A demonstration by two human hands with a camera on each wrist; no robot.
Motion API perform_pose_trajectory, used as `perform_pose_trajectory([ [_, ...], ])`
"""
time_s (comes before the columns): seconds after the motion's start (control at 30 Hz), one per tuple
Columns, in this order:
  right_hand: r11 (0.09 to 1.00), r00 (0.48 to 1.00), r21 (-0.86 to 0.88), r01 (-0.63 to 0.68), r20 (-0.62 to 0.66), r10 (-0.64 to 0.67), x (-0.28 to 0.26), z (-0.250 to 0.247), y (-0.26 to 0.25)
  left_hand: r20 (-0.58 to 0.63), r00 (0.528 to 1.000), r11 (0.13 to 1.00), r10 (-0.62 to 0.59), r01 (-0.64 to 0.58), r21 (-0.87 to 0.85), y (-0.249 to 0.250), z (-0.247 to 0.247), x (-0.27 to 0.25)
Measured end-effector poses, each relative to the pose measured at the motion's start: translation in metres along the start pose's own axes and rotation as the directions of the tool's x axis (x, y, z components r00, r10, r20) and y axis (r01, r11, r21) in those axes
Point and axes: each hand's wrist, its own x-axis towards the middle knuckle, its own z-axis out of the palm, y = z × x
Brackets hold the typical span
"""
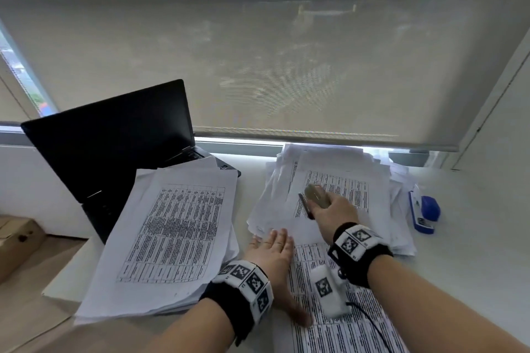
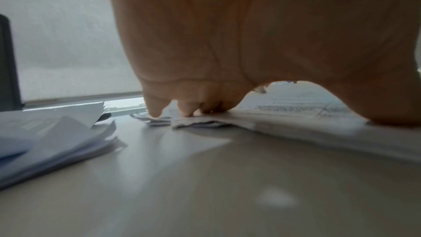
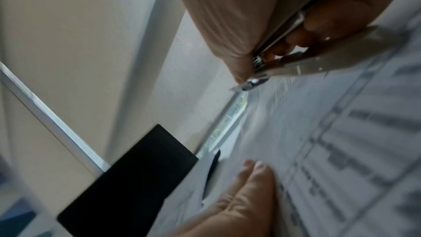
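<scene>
My right hand [image 1: 329,209] grips a small grey-green stapler [image 1: 314,198] with its metal base hanging open, held over a loose pile of printed sheets [image 1: 338,180] at the back right. In the right wrist view the stapler [image 3: 284,57] shows its metal jaw and clear base just above the paper. My left hand [image 1: 272,249] lies flat with straight fingers on the corner of a printed document [image 1: 344,324] near the front edge. The left wrist view shows those fingertips [image 2: 154,113] pressing the paper's edge [image 2: 205,123] onto the table.
A tall stack of printed tables [image 1: 169,238] rests partly on an open black laptop [image 1: 109,140] at the left. A blue stapler [image 1: 424,209] sits at the right of the pile. A roller blind [image 1: 286,66] hangs behind. A cardboard box [image 1: 17,243] stands lower left.
</scene>
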Motion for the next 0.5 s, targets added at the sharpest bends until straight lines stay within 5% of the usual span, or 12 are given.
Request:
perform_pose_trajectory([
  [0.1, 0.996, 0.997, -0.04, 0.077, 0.034, -0.076, -0.015, -0.026, 0.022, 0.031, 0.999, 0.994, -0.025, 0.021, 0.112, 0.008, -0.011, 0.004],
  [0.27, 0.907, 0.988, -0.405, 0.113, 0.146, -0.058, -0.04, -0.05, 0.056, -0.144, 0.985, 0.994, -0.091, 0.098, 0.04, 0.023, -0.021, 0.014],
  [0.5, 0.844, 0.99, -0.533, 0.062, 0.142, 0.017, -0.037, -0.041, 0.04, -0.054, 0.993, 0.985, -0.106, 0.112, 0.128, 0.039, -0.016, 0.019],
])
